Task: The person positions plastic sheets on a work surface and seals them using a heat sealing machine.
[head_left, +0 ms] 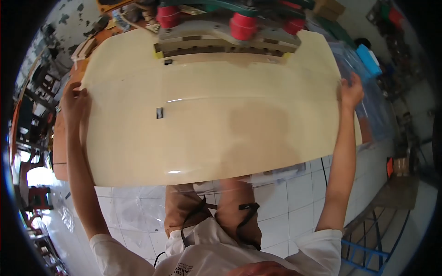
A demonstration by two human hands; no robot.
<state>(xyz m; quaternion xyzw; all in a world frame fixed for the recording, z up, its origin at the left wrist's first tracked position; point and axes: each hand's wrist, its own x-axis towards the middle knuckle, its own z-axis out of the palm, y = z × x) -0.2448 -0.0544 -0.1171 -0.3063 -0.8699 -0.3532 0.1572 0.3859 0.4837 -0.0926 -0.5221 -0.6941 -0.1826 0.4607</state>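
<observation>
A large cream-coloured flexible sheet [198,142] spreads out in front of me, its near edge hanging over my legs. My left hand [76,99] has its fingers curled at the sheet's left edge. At the right edge, my right hand [352,91] grips the sheet between thumb and fingers. The far edge meets a machine with a metal plate [221,36] and red cylinders [243,26]; part of the sheet's far side is hidden there. One small black piece [159,112] lies left of the sheet's middle, and another dark piece [168,61] is near the machine.
Clear plastic film [363,92] lies right of the sheet beside a bright blue object [368,60]. Wooden strips [84,49] sit at the far left of the orange-brown table [60,152]. A blue metal frame [368,253] stands on the tiled floor [299,202] at lower right.
</observation>
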